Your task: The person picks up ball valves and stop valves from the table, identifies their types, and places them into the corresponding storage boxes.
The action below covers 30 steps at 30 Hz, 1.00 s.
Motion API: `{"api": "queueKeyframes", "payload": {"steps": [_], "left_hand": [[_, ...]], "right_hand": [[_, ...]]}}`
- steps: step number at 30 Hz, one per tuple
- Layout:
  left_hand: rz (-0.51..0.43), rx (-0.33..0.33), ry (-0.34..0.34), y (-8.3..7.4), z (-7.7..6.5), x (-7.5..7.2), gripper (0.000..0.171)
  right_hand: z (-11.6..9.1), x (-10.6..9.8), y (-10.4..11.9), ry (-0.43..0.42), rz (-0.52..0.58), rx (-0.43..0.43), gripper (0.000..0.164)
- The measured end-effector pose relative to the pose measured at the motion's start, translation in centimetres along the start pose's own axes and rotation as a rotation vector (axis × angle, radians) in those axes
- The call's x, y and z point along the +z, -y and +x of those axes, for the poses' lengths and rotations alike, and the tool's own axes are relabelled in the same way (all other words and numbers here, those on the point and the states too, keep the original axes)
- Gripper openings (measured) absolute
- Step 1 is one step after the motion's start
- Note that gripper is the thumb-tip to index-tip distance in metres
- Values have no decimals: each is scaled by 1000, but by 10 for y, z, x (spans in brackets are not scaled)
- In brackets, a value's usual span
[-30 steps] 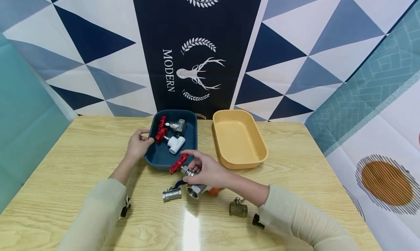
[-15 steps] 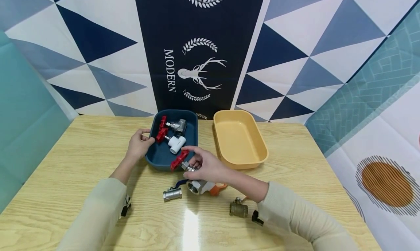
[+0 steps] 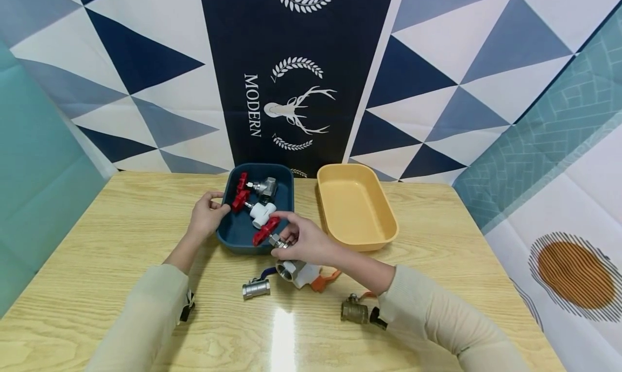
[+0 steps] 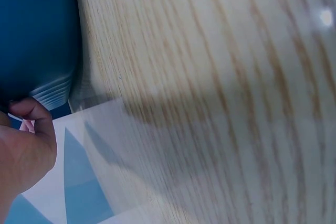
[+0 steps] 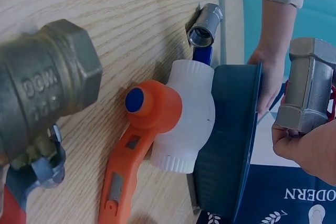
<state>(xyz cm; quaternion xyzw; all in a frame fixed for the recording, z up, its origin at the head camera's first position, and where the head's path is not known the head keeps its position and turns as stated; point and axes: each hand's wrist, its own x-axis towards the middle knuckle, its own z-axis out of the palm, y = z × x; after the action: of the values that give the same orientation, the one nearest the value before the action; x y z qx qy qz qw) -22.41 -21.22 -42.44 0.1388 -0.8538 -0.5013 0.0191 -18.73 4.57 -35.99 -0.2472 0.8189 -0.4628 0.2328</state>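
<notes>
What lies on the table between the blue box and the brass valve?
The white valve with the orange handle; the head and right wrist views both show it.

Head view looks forward, down; closer wrist views share the blue bin [image 5: 231, 129].

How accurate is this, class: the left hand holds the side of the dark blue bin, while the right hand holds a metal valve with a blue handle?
The colour is wrong: the head view shows that the handle is red. The left hand does hold the dark blue bin, and the right hand holds the metal valve.
</notes>
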Motion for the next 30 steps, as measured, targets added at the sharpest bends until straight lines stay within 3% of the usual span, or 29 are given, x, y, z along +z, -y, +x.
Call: {"api": "queueKeyframes", "payload": {"steps": [30], "left_hand": [[-33,9,11,5,4,1,42]], "right_hand": [[26,-6,4,-28,-11,3,70]]}}
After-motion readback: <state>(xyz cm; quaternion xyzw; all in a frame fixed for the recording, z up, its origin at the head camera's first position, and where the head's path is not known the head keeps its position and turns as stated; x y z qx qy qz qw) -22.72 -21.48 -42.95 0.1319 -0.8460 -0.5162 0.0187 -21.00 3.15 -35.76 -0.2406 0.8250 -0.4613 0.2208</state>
